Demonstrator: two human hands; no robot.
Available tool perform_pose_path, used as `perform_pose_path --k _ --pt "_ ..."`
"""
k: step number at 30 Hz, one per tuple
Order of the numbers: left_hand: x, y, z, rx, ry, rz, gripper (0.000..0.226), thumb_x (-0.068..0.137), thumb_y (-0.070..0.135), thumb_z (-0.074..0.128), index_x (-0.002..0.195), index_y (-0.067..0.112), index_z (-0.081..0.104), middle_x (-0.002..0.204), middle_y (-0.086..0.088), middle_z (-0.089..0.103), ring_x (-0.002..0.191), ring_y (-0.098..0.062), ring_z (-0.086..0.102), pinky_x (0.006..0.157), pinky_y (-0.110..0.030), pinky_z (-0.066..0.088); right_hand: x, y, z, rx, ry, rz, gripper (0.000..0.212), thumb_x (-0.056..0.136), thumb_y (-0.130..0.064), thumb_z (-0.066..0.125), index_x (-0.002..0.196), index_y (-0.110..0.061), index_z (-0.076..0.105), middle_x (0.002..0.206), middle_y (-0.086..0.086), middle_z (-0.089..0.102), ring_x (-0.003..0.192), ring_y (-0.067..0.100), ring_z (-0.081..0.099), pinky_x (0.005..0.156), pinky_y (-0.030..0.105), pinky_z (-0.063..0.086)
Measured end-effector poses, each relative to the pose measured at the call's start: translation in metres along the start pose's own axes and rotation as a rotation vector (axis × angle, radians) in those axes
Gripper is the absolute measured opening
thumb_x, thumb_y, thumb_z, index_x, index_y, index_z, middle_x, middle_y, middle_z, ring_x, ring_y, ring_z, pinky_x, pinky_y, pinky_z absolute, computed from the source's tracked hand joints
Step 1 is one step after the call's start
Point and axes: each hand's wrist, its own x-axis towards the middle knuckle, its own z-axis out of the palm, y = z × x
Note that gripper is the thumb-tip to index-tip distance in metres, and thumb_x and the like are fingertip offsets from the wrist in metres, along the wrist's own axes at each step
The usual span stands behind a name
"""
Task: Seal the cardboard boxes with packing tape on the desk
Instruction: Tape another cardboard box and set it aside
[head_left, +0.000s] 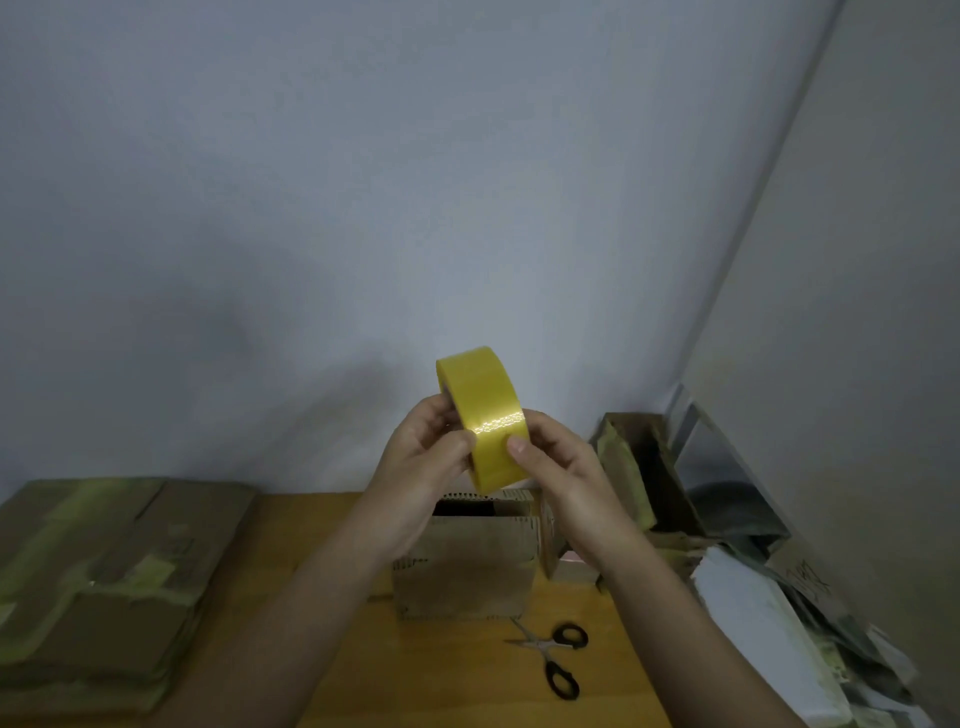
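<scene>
Both hands hold a roll of yellow packing tape (483, 418) up in front of a pale wall (363, 182), above the surface (322, 639); the roll stands on edge with its broad taped face turned toward the camera and its open core facing left. The left hand (423, 462) grips the roll from the left side, its thumb lying across the front of the tape band and its fingers curled behind the rim; the right hand (558, 470) grips from the right, thumb pressed flat on the band near a glossy patch, fingers wrapped round the back; so each grip is pinching the roll, neither spread. Whether a loose tape end is being lifted under the thumbs cannot be told.

Directly below the hands a small cardboard box (467, 561) stands on the wooden surface, its top partly open with a dark gap at the far edge and perforated flap edges showing; the roll hangs clear of it. Just in front of the box, to the right, lies a pair of black-handled scissors (556, 657), blades pointing left. At the left end a stack of flattened cardboard (98, 577) with strips of yellowish tape rests on the surface. At the right, against the side wall, sits a jumble of cardboard scraps, what looks like a white foam slab (763, 629) and an open brown carton (644, 467), blurred.
</scene>
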Motion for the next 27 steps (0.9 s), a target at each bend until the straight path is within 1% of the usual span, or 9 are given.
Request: perform_pose_path --k 4,6,8,10,12,16,20,24,27 --pt "0.007 0.012 -0.005 0.600 0.114 -0.028 0.046 0.063 0.041 0.058 0.105 0.024 0.045 0.102 0.009 0.047 0.100 -0.013 0.047 0.077 -0.024 0.042 -0.001 0.000 -0.002 -0.089 0.008 0.004 0.034 0.096 -0.034 0.053 0.123 -0.017 0.064 0.112 0.004 0.069 0.106 0.018 0.063 0.087 0.028 0.053" --pt "0.008 0.018 -0.011 0.908 0.130 0.074 0.061 0.063 0.046 0.055 0.120 0.032 0.035 0.115 0.012 0.036 0.114 -0.009 0.033 0.093 -0.026 0.033 0.001 -0.002 -0.005 -0.183 -0.006 -0.003 0.030 0.097 -0.032 0.055 0.123 -0.020 0.064 0.112 0.000 0.067 0.102 0.009 0.062 0.082 0.019 0.049" --pt "0.013 0.026 -0.015 1.025 -0.028 0.206 0.072 0.069 0.047 0.051 0.136 0.041 0.029 0.135 0.016 0.029 0.128 -0.001 0.021 0.108 -0.030 0.022 0.002 -0.005 -0.009 -0.281 -0.034 -0.020 0.026 0.096 -0.033 0.056 0.119 -0.024 0.065 0.109 0.000 0.064 0.100 0.007 0.060 0.080 0.016 0.046" --pt "0.020 0.034 -0.018 1.041 -0.245 0.223 0.060 0.071 0.049 0.048 0.130 0.042 0.046 0.133 0.025 0.037 0.125 0.018 0.022 0.114 -0.030 0.015 0.003 -0.010 -0.014 -0.335 -0.067 -0.026 0.026 0.091 -0.038 0.055 0.112 -0.030 0.067 0.104 -0.002 0.065 0.097 0.008 0.060 0.080 0.017 0.045" --pt "0.026 0.037 -0.019 0.993 -0.360 0.139 0.040 0.074 0.047 0.049 0.111 0.036 0.060 0.115 0.028 0.052 0.115 0.016 0.039 0.106 -0.028 0.029 0.006 -0.018 -0.020 -0.372 -0.110 0.002 0.028 0.088 -0.040 0.054 0.109 -0.029 0.070 0.098 -0.005 0.065 0.093 0.009 0.060 0.078 0.019 0.044" --pt "0.032 0.034 -0.018 0.841 -0.385 -0.046 0.024 0.076 0.043 0.051 0.093 0.028 0.060 0.092 0.011 0.061 0.087 -0.010 0.056 0.077 -0.030 0.044 0.009 -0.027 -0.024 -0.365 -0.162 0.019 0.032 0.087 -0.038 0.057 0.107 -0.017 0.071 0.097 0.003 0.068 0.091 0.022 0.065 0.078 0.035 0.051" --pt "0.040 0.024 -0.020 0.673 -0.413 -0.218 0.021 0.072 0.037 0.048 0.086 0.025 0.056 0.088 0.008 0.051 0.083 -0.008 0.048 0.076 -0.028 0.038 0.010 -0.033 -0.024 -0.249 -0.160 -0.005 0.027 0.085 -0.024 0.061 0.109 -0.018 0.049 0.092 0.022 0.061 0.077 0.024 0.061 0.064 0.032 0.051" --pt "0.052 0.010 -0.020 0.699 -0.290 -0.384 0.025 0.061 0.028 0.047 0.065 0.042 0.067 0.086 0.008 0.056 0.085 -0.015 0.051 0.071 -0.031 0.042 0.012 -0.036 -0.023 -0.324 -0.197 -0.011 0.025 0.085 -0.023 0.060 0.101 -0.017 0.043 0.092 0.025 0.059 0.074 0.024 0.058 0.063 0.034 0.048" --pt "0.057 0.002 -0.020 0.704 -0.283 -0.404 0.026 0.077 0.016 0.046 0.066 0.032 0.064 0.083 0.004 0.054 0.078 -0.016 0.051 0.071 -0.033 0.043 0.014 -0.038 -0.021 -0.334 -0.208 -0.010 0.021 0.085 -0.022 0.060 0.097 -0.017 0.043 0.090 0.026 0.058 0.073 0.022 0.058 0.063 0.032 0.048"
